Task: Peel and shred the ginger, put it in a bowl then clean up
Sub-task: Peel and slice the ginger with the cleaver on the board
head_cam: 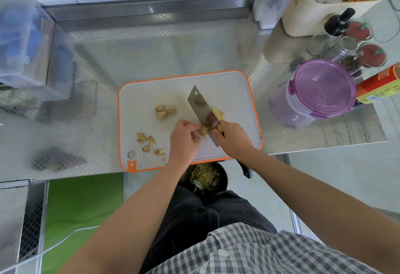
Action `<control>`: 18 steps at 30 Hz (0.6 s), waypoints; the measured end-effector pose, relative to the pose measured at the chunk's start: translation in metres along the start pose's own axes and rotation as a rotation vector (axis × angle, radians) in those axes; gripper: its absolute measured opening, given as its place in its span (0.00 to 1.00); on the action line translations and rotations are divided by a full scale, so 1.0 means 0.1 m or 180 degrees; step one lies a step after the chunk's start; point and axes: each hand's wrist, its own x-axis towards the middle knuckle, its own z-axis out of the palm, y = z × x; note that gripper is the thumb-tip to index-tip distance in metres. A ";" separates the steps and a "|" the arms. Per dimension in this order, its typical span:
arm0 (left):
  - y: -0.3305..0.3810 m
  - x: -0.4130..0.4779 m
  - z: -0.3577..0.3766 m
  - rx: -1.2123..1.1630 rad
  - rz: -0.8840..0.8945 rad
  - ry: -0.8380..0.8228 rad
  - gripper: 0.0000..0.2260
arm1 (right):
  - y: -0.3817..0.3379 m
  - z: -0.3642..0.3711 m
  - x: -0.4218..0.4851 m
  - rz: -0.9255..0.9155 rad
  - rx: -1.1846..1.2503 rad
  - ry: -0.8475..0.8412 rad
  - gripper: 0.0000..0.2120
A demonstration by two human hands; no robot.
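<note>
A matte, embossed stainless-steel counter [151, 52] carries a translucent purple-lidded tub [322, 87] at the right and a smooth white, orange-rimmed plastic cutting board [233, 87] at its front edge. On the board the right hand [232, 138] is curled round a broad rectangular steel cleaver [198, 102], its blade just beside the knobby ginger piece [204, 131] that the left hand [184, 139] pinches with bent fingertips. Pale lumpy ginger knobs [165, 111] and ragged peel scraps [147, 141] lie further left.

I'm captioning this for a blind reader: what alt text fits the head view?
A person's right hand holds a cleaver against a ginger piece that the left hand pinches on an orange-rimmed cutting board; more ginger chunks lie to the left.
</note>
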 end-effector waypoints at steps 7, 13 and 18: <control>0.01 0.07 0.04 0.0527 0.0683 0.0093 0.09 | 0.00 0.03 -0.05 -0.0054 0.0181 0.0010 0.09; -0.05 0.01 0.02 0.1055 0.0810 0.0194 0.08 | 0.03 0.03 -0.08 0.0029 0.0213 -0.0002 0.09; 0.03 0.03 -0.06 -0.0160 -0.0727 0.0664 0.04 | -0.06 0.01 -0.09 -0.0108 0.0136 0.0184 0.09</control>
